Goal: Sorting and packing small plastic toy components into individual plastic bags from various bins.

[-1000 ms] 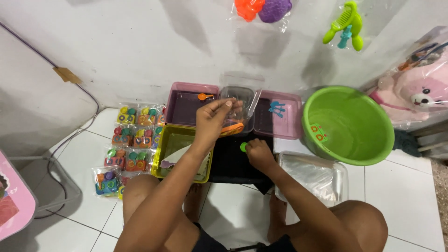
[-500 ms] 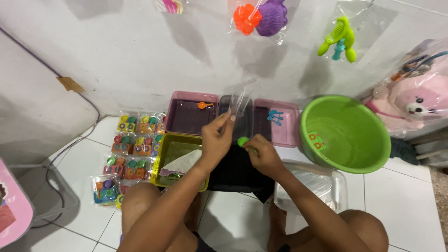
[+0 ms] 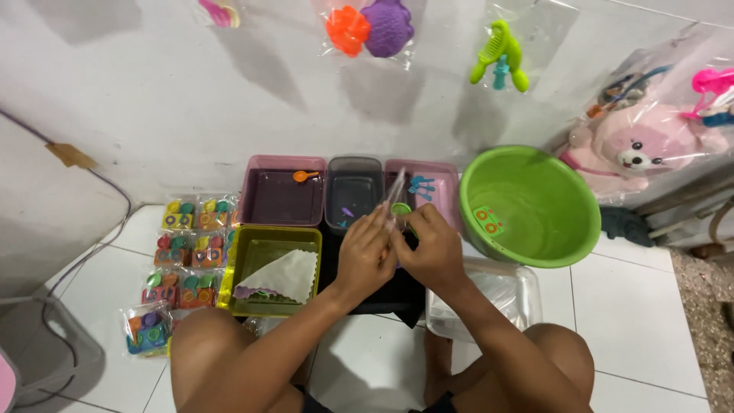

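My left hand point(image 3: 365, 255) and my right hand point(image 3: 432, 246) meet over a black mat point(image 3: 382, 294) on the floor. Both pinch a small clear plastic bag point(image 3: 394, 195) that stands up between them. A small green round toy piece point(image 3: 401, 209) sits at the bag's mouth, against my right fingers. Just beyond my hands stands a grey clear tray point(image 3: 354, 191) with a few tiny pieces in it.
A pink tray point(image 3: 281, 200) with an orange spoon, another pink tray point(image 3: 437, 187) with blue pieces, a yellow tray point(image 3: 269, 271) holding paper, a green basin point(image 3: 529, 206), a clear tub of bags point(image 3: 482, 298), and rows of packed toy bags point(image 3: 183, 248) surround me. Bagged toys hang on the wall.
My hands have come together. The right hand brought the green piece up to the clear bag, which the left hand lowered from above the grey tray.
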